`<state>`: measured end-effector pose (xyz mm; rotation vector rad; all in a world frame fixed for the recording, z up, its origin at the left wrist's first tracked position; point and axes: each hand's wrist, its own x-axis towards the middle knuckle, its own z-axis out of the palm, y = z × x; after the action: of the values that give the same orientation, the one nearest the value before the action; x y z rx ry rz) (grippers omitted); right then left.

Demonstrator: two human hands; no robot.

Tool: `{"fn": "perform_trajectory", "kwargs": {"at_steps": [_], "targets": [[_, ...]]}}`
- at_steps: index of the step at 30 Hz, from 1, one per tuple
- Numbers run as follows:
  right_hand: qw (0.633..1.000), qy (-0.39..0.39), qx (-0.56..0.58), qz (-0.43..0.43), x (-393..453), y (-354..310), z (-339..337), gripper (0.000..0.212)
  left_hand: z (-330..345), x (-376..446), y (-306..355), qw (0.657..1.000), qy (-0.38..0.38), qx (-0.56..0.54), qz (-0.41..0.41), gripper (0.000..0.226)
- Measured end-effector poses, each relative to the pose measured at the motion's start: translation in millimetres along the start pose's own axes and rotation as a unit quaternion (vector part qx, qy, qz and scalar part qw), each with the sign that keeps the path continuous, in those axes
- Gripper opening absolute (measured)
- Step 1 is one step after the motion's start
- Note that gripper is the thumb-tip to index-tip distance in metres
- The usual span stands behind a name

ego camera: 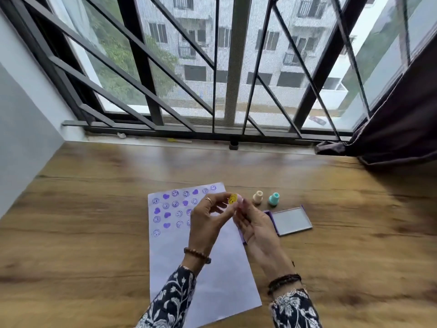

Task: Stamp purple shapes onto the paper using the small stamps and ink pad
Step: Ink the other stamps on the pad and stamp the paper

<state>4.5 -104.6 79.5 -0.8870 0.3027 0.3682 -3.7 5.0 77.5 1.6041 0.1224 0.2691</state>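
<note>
Yellow smiley stamp is raised over the paper, face toward camera. Left hand pinches it at the fingertips; right hand touches its pink end, fingers loosely curled. Ink pad lies open on the counter, right of the paper.

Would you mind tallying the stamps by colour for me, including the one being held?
Yellow-faced stamp, held between both hands: 1
Cream stamp, standing on the table: 1
Teal stamp, standing on the table: 1
Total: 3
</note>
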Motion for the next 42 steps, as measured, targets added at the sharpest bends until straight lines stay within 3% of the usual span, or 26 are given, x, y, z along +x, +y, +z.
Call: {"fn": "perform_trajectory", "kwargs": {"at_steps": [4,11,15,19,22,26,29,36,42], "targets": [[0.995,0.049,0.082,0.026,-4.5,0.2,4.6,0.036,0.1,-1.5,-0.5,0.998,-0.032,0.037,0.04,0.015],[0.982,0.095,0.152,0.052,-6.7,-11.6,-21.2,0.027,-8.4,-2.2,-20.1,0.999,-0.012,0.015,-0.04,0.015],[0.99,0.089,0.108,0.024,-8.5,-16.1,-46.2,0.018,-6.1,-5.5,-33.0,0.997,-0.032,0.035,-0.063,0.014],[0.99,0.119,-0.074,-0.035,-9.9,-17.2,-65.1,0.012,0.4,-6.6,-46.0,0.991,-0.067,0.055,-0.1,0.006],[0.94,0.188,-0.273,-0.083,-9.8,-18.4,-73.4,0.01,3.7,-5.9,-52.2,0.987,-0.087,0.071,-0.116,0.011],[0.768,0.237,-0.571,-0.165,-8.1,-16.7,-73.6,0.009,6.2,-4.2,-55.1,0.983,-0.105,0.085,-0.122,0.005],[0.697,0.22,-0.652,-0.202,-7.2,-12.5,-70.1,0.013,8.5,-2.9,-54.2,0.981,-0.113,0.091,-0.129,0.007],[0.62,0.179,-0.725,-0.242,-12.2,0.4,-56.9,0.007,5.2,-4.8,-51.6,0.983,-0.093,0.11,-0.111,0.006],[0.632,0.17,-0.731,-0.193,-0.7,-13.5,-53.7,0.01,6.9,-9.0,-53.0,0.986,-0.084,0.112,-0.087,0.005]]}}
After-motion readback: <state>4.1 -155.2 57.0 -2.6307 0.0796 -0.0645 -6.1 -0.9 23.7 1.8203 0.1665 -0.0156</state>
